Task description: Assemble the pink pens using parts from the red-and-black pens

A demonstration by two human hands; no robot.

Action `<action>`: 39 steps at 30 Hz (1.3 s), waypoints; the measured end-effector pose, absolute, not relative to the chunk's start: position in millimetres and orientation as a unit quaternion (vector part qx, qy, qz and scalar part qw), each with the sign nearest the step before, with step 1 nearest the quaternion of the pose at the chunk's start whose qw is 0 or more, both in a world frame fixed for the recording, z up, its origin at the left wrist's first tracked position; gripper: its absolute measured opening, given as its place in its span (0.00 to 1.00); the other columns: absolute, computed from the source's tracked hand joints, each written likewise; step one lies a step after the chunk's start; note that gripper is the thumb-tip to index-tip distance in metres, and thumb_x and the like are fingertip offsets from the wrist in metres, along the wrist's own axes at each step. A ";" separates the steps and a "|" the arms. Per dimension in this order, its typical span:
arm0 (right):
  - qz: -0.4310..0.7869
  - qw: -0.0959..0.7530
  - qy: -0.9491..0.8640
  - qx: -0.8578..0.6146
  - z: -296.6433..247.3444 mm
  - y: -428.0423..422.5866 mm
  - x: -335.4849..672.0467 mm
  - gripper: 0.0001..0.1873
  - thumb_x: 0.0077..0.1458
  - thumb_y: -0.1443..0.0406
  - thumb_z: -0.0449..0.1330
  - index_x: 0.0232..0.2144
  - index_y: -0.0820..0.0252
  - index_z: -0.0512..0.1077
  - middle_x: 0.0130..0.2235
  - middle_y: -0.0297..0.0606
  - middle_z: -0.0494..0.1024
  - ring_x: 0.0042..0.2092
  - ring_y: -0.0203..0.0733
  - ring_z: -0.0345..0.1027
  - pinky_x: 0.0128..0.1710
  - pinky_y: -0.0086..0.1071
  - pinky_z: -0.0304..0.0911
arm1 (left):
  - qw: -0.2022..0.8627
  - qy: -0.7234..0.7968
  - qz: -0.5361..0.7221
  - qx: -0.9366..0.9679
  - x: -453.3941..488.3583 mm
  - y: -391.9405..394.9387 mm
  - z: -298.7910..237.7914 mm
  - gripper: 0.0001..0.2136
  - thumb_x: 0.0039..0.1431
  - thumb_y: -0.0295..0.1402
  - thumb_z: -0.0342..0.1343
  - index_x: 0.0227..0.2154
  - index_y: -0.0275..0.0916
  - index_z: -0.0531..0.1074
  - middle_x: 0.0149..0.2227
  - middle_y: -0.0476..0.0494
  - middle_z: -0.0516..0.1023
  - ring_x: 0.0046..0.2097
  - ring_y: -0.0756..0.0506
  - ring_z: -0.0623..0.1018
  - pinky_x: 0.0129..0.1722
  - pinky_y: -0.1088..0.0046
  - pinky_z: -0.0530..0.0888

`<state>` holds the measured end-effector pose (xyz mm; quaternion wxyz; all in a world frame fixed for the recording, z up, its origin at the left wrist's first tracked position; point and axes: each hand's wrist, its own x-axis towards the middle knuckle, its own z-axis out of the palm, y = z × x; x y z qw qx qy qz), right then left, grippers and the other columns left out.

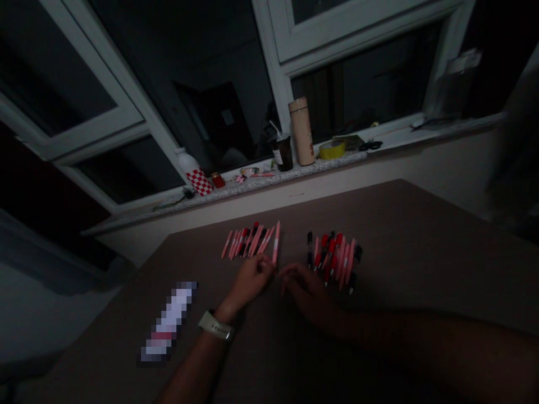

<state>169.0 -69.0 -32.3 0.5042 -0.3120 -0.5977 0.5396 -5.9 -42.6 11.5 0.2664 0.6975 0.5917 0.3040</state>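
A pink pen (276, 242) stands out at the right end of a row of pink, red and black pens (248, 241) on the dark table. My left hand (251, 280), with a pale watch at its wrist, is curled closed at the lower end of that pink pen, its fingertips on it. Just right of it, my right hand (309, 292) is bent with fingers partly apart and nothing visible in them. Its fingertips come close to the pen's lower end. Beyond the right hand lies a second group of pink, red and black pens (337, 258).
A blurred-out bright phone-like object (170, 322) lies on the table (421, 252) at left. Along the windowsill (248, 182) stand a checkered bottle (196, 175), a small red jar (218, 180), a dark cup with straw (283, 152), a beige flask (302, 132), yellow tape (332, 150) and black-handled scissors (370, 145).
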 end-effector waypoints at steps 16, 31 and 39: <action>0.544 0.492 -0.499 -0.461 -35.8 -58.9 163.7 0.21 0.51 0.47 0.64 0.25 0.59 0.75 0.26 0.35 0.75 0.27 0.38 0.67 0.24 0.30 0.58 | 0.208 0.521 0.307 0.768 -43.2 -83.4 -10.5 0.08 0.67 0.37 0.52 0.37 0.38 0.71 0.35 0.46 0.73 0.35 0.47 0.71 0.35 0.72 0.66; 0.575 0.479 -0.495 -0.440 -29.3 -60.9 165.6 0.22 0.48 0.45 0.65 0.25 0.59 0.77 0.22 0.33 0.73 0.23 0.35 0.64 0.19 0.28 0.55 | 0.211 0.526 0.324 0.758 -40.4 -85.4 -14.6 0.13 0.70 0.36 0.45 0.31 0.37 0.67 0.30 0.49 0.70 0.32 0.49 0.70 0.33 0.73 0.64; 0.512 0.516 -0.526 -0.442 -37.0 -56.9 162.2 0.20 0.48 0.47 0.65 0.25 0.57 0.78 0.35 0.40 0.81 0.38 0.46 0.75 0.37 0.36 0.68 | 0.264 0.501 0.374 0.734 -36.2 -87.9 -13.3 0.09 0.67 0.35 0.51 0.46 0.38 0.69 0.43 0.42 0.77 0.44 0.46 0.77 0.42 0.72 0.71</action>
